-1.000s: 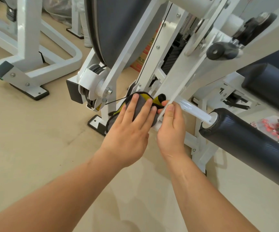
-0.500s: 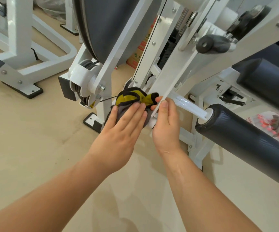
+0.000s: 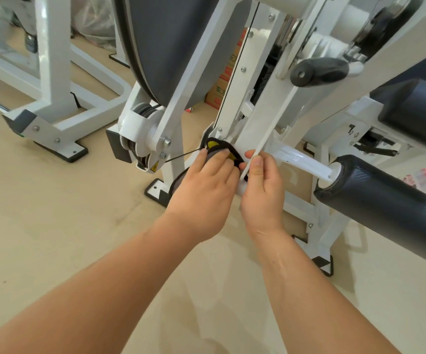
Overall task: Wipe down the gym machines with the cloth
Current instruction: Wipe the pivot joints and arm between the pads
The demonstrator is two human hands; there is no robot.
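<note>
A grey cloth with a black edge and yellow patches lies against the lower post of the white gym machine. My left hand presses it there with fingers laid over it; a corner of the cloth hangs out below the hand. Just to its right, my right hand pinches the lower end of a thin white bar between thumb and forefinger. Most of the cloth is hidden under my left hand.
A black roller pad juts out on a white arm at the right. A large grey pad and a cable pulley stand above left. Another white machine base stands at the far left. Cardboard boxes sit behind on the beige floor.
My left hand has rubbed the cloth over the post, bunching it, and now covers more of it. My right hand has kept its hold on the thin bar.
</note>
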